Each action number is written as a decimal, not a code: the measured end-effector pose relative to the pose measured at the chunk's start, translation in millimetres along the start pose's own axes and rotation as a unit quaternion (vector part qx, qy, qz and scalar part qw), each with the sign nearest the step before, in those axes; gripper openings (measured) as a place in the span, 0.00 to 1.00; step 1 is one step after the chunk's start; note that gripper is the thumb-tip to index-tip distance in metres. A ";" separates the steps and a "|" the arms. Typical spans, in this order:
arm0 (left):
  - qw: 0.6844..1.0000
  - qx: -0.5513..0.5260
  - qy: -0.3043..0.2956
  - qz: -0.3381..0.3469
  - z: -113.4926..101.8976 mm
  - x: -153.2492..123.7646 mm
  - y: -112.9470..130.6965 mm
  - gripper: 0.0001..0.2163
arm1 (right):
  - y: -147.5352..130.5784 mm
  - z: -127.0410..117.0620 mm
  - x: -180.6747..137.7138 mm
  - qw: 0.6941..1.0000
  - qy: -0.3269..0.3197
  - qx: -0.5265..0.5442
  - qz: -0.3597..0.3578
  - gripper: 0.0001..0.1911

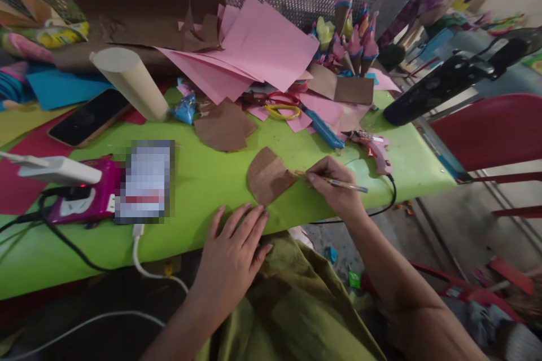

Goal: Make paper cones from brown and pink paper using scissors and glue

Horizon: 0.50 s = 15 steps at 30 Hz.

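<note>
My right hand (334,186) is closed around a thin pen (345,184), its tip touching the right edge of a small brown paper piece (267,176) lying on the green table (203,180). My left hand (235,248) lies open and flat at the table's near edge, fingertips just below the brown piece. A larger brown paper cutout (224,126) lies farther back.
Pink sheets (258,51), brown card, scissors (279,104), a blue cutter (324,132), a pink glue gun (372,146), paper cones (351,34), a cream paper roll (131,82), a phone (87,117) and a magenta power strip (84,194) crowd the table. A red chair (491,130) stands right.
</note>
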State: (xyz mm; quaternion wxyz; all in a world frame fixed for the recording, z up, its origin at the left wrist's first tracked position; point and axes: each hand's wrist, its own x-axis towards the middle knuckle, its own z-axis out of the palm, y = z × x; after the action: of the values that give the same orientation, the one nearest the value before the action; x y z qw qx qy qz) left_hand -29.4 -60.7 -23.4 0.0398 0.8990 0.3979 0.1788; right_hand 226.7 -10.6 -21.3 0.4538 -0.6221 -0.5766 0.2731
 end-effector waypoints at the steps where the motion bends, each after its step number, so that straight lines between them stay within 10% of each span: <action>1: 1.000 0.000 0.003 0.001 0.0 0.2 -0.1 0.18 | 1.8 -1.7 1.3 1.000 0.018 0.002 0.001 0.04; 5: 1.000 0.000 0.004 0.002 0.6 -0.3 0.3 0.18 | -1.6 -4.6 -4.7 0.999 0.027 0.038 -0.013 0.04; 15: 1.000 -0.002 -0.010 -0.010 -1.4 0.8 0.9 0.17 | -11.0 11.3 -25.0 0.976 -0.200 0.069 -0.053 0.04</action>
State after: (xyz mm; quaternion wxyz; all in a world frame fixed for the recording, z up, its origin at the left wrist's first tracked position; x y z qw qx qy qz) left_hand -28.7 -60.8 -21.6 0.0470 0.8967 0.4058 0.1702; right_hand 207.1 -32.8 -21.2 0.3848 -0.4904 -0.6679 0.4066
